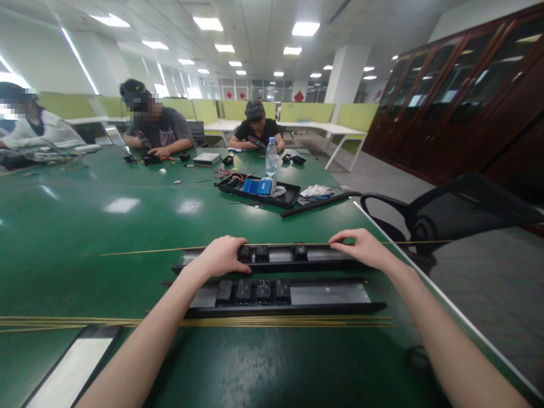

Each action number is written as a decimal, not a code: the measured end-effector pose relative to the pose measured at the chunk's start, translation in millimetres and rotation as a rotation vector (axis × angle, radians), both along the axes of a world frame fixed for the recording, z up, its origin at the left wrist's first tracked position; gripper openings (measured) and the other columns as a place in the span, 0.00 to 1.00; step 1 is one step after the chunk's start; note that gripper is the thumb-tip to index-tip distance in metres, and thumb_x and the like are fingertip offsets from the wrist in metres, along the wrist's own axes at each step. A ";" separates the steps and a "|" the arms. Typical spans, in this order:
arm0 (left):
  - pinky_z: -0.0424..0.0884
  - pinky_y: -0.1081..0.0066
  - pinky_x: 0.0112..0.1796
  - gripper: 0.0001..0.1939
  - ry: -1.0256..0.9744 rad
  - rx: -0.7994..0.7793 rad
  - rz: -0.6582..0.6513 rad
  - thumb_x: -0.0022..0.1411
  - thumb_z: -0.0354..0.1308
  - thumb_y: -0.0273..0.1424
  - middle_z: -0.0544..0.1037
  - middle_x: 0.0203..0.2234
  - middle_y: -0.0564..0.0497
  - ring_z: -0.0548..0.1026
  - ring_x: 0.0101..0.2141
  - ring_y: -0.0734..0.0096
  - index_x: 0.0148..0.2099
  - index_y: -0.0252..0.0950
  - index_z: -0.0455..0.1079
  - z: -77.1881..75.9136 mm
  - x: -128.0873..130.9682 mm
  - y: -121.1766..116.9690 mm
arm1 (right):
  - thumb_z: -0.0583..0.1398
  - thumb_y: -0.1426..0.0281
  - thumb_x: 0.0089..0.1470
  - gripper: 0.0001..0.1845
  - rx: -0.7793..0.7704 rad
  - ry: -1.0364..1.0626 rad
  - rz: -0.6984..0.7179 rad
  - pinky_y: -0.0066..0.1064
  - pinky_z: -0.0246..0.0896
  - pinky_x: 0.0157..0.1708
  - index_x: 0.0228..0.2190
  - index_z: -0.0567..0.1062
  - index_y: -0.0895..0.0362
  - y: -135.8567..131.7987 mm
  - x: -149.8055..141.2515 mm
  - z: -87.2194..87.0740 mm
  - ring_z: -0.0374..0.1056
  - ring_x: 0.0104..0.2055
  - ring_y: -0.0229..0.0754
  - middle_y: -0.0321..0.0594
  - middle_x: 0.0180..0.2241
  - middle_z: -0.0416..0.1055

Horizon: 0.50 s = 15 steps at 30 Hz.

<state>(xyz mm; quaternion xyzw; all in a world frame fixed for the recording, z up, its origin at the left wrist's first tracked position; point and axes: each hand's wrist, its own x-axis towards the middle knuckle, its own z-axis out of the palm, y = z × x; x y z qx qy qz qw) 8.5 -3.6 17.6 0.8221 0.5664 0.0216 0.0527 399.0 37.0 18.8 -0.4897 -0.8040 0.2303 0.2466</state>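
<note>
- Closest, at lower left, lies a flat rectangular panel (pixel 70 368), pale-faced with a black border, on the glossy green table (pixel 306 362).
- Beyond it runs a bundle of thin rods (pixel 297 323), straight and brass-coloured.
- Next comes the near channel (pixel 329 294), long and dark-walled with a smooth grey floor; four rounded black blocks (pixel 243 292) sit in it, side by side.
- Just behind and roughly parallel stands the far channel (pixel 280 256), similar in form, with smaller black modules (pixel 262 253) spaced along it.
- Markings on the blue pack (pixel 257 186) farther back are too small to read.
- One slender brass-coloured rod (pixel 278 245) lies along the far channel's back edge, its long axis left to right, rising slightly rightward; its right end reaches past the table edge.
- The right hand (pixel 359 247) pinches this rod narrowly between thumb and fingertips.
- The left hand (pixel 225 255) spans the far channel, thumb at the front wall, fingers by the rod; whether it grips either, I cannot tell.
</note>
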 end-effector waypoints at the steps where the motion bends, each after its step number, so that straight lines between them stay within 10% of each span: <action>1: 0.71 0.64 0.43 0.37 0.000 -0.003 0.002 0.47 0.65 0.52 0.80 0.46 0.43 0.77 0.45 0.50 0.56 0.38 0.70 0.4 0.3 -0.2 | 0.62 0.60 0.53 0.12 -0.004 -0.002 -0.002 0.36 0.66 0.42 0.33 0.82 0.54 0.2 0.9 0.3 0.75 0.40 0.50 0.40 0.36 0.81; 15: 0.71 0.64 0.42 0.38 0.000 0.012 -0.006 0.47 0.65 0.52 0.80 0.45 0.43 0.77 0.45 0.50 0.56 0.37 0.70 -1.0 -0.6 0.4 | 0.62 0.57 0.51 0.15 -0.032 -0.050 -0.015 0.36 0.67 0.43 0.32 0.82 0.54 2.0 13.4 5.4 0.75 0.39 0.49 0.40 0.35 0.81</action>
